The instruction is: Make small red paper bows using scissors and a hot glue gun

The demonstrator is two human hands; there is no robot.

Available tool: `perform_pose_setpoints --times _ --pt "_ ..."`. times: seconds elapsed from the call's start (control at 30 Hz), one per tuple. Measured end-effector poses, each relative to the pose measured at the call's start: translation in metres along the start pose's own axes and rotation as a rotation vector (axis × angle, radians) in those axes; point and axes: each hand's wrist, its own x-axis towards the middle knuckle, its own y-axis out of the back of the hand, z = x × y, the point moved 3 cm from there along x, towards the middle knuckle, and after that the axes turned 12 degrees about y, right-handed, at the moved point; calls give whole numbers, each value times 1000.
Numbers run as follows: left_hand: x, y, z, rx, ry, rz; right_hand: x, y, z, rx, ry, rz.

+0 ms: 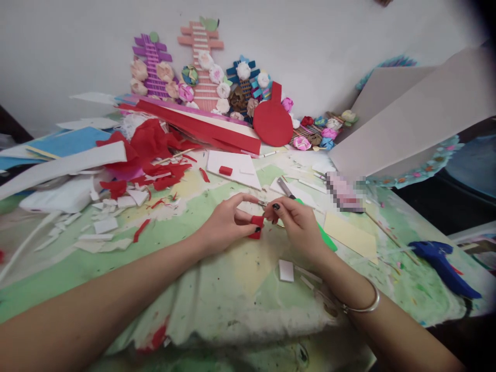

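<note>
My left hand [227,223] is closed on a small red piece [256,227], pinched between thumb and fingers above the table. My right hand [296,225] is just beside it, its thumb and fingers pressed together. A small shiny metal bit [263,203] shows between the fingertips of both hands; its kind is unclear, and most of what the right hand grips is hidden. Behind the right hand lie a cutter knife [285,187] and a bright green strip [327,237]. A small white square [286,270] lies nearer to me. Another red block [225,170] rests on a white board [248,181].
Red scraps [163,175] and white offcuts [106,225] cover the left side. A blue glue gun [442,266] lies right, near a yellow sheet [351,237] and a phone [344,192]. A red round-bodied shape [273,121] and flower-decorated crafts [205,77] lean against the wall.
</note>
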Motion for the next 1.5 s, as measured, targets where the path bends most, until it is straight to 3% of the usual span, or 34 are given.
perform_pose_setpoints --times 0.1,0.3,0.53,0.73,0.87,1.1,1.5 --pt "0 0 1 -35 21 24 0 6 6 -10 -59 114" --pt "1 3 1 -123 30 22 -1 5 12 155 -149 128" --pt "-3 2 6 -150 14 -24 1 0 6 301 -148 82" --pt "-2 -3 5 -58 -44 -67 -1 -15 -5 267 -198 -67" --pt "0 -2 2 88 -115 -12 -3 -20 -6 207 -253 -71" --pt "0 6 3 89 -57 102 -2 -15 3 493 -268 27" --pt "0 36 13 -200 -32 348 1 -7 -2 579 -224 98"
